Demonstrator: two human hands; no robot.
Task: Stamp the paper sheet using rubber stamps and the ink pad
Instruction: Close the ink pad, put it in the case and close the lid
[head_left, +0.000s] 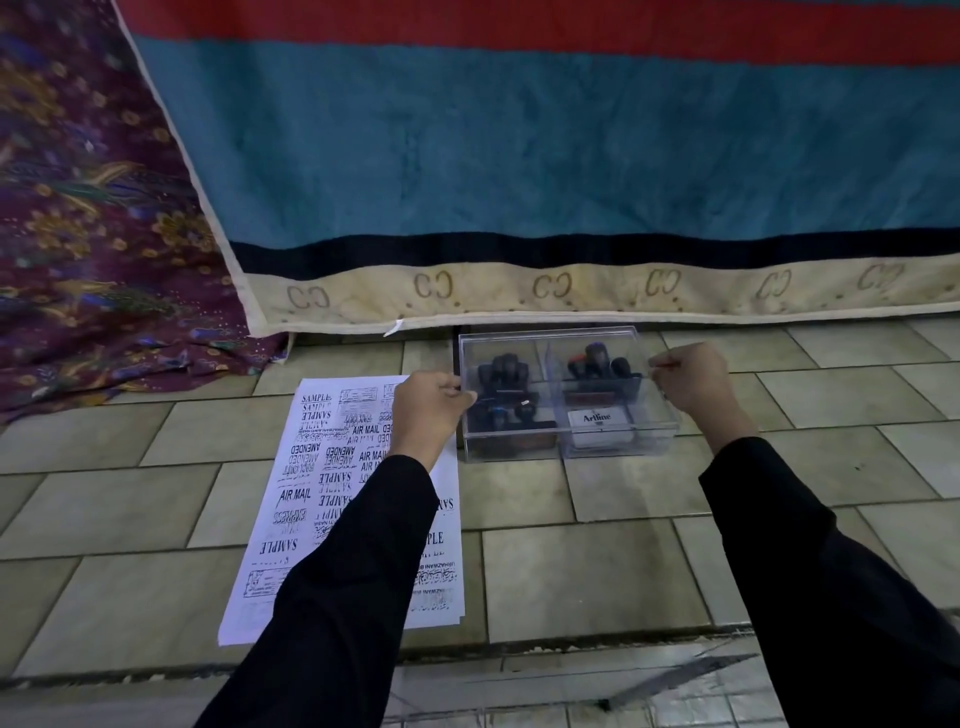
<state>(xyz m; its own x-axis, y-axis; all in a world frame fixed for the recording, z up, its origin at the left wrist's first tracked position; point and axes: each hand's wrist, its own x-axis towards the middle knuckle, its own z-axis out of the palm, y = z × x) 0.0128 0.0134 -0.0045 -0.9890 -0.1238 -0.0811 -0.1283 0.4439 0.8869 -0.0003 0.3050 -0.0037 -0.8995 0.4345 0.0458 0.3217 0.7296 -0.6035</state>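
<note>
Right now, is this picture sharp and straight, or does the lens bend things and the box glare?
Head view: the wide lens bows the floor tiles and the mattress edge; light is dim and even, shadows soft; a pale sheen on the clear box hazes the stamps inside; print on the paper sheet reads clearly.

Paper sheet (306, 499) partly under the left sleeve (353, 571); rubber stamps (503, 370) murky inside the clear box (655, 439).

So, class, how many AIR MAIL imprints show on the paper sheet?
3 AIR MAIL imprints: one beside the left sleeve, another right below it, a third lower, nearer the paper sheet's left edge. The sleeve hides part, so more may exist.
</note>
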